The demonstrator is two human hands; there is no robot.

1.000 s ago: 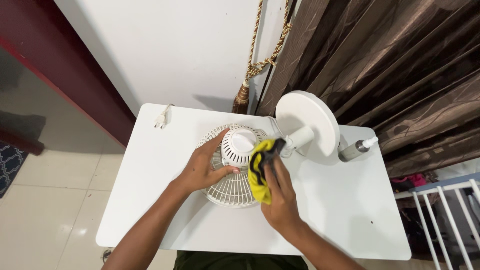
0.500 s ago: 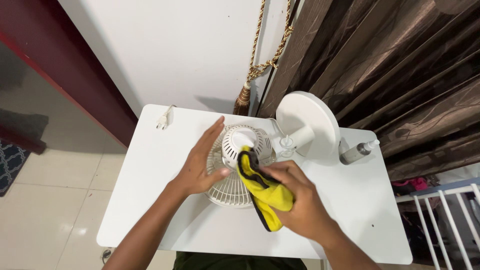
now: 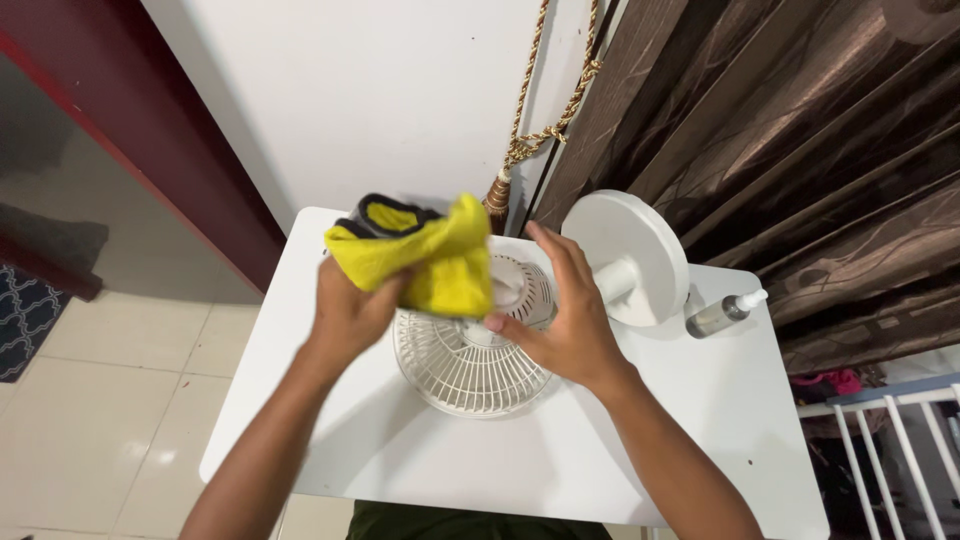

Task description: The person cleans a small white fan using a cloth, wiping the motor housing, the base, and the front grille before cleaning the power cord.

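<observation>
A small white fan lies face down on the white table (image 3: 700,420), its round grille (image 3: 460,365) up toward me and its round base (image 3: 630,250) tipped up at the back right. My left hand (image 3: 350,310) grips a yellow cloth with black trim (image 3: 425,250), lifted above the fan's left side. My right hand (image 3: 565,320) rests open on the fan's motor housing and grille, fingers spread, its thumb next to the cloth's lower edge.
A small grey spray bottle (image 3: 722,313) lies on the table right of the fan's base. Brown curtains (image 3: 800,150) and a rope tieback with a tassel (image 3: 530,140) hang behind. A white rail (image 3: 880,440) stands at the right. Tiled floor lies at the left.
The yellow cloth has passed from my right hand to my left and been lifted up and left. My right hand now steadies the fan where my left did.
</observation>
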